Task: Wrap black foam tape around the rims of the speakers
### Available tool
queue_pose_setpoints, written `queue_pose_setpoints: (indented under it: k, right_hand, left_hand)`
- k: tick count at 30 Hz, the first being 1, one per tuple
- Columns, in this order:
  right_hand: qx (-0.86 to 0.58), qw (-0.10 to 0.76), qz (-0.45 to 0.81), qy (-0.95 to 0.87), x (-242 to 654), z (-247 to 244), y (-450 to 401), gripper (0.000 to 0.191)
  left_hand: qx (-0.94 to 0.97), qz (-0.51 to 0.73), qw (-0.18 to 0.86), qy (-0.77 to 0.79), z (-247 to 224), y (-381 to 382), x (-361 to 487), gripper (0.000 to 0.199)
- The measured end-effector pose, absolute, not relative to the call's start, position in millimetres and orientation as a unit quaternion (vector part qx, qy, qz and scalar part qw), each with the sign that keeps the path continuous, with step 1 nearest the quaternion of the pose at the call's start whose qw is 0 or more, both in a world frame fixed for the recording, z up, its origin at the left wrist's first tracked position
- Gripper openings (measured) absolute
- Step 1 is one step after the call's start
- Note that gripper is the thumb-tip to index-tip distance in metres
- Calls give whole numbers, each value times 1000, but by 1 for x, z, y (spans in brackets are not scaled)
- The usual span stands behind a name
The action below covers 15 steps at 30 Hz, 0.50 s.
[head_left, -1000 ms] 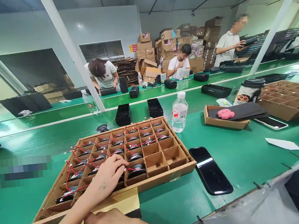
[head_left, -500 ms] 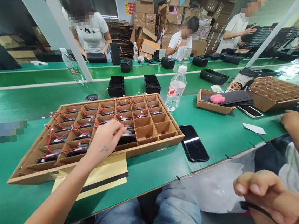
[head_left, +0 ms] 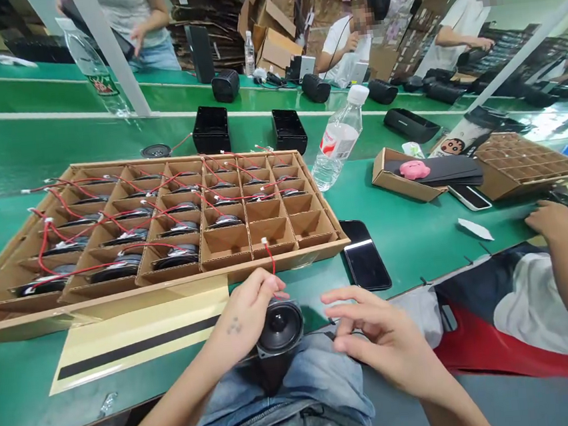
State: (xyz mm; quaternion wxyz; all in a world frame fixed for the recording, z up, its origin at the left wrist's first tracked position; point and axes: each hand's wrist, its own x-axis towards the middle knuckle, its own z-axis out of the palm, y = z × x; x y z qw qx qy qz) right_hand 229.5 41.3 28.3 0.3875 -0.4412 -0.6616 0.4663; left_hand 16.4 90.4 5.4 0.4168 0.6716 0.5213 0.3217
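- The left hand (head_left: 241, 314) is clamping a speaker driver (head_left: 279, 326) just below the cardboard tray (head_left: 289, 263);
- the right hand (head_left: 380, 331) is hovering open, apart;
- the red lead (head_left: 269, 258) is rising toward the tray; snagging could tear it loose.

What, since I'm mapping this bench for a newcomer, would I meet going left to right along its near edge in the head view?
Yellow card with a black stripe → left hand → round speaker driver → right hand → co-worker's hand
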Motion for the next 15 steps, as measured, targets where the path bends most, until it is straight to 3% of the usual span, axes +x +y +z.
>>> queue_pose_setpoints:
  k: [2,7,10,15]
  right_hand:
    - [-469,357,440,-678,224,34,52,5]
    - [-483,323,407,-705,210,43,79,20]
    - [-484,283,394,-728,201,44,90,23]
    - [-459,239,362,-775,186,44,102,13]
  left_hand:
    - [690,302,363,549,4,92,13,44]
    - [696,293,179,630,-4,68,0,55]
    - [733,313,86,598,-16,51,-5,53]
    - [807,304,89,499,-33,51,-9,56]
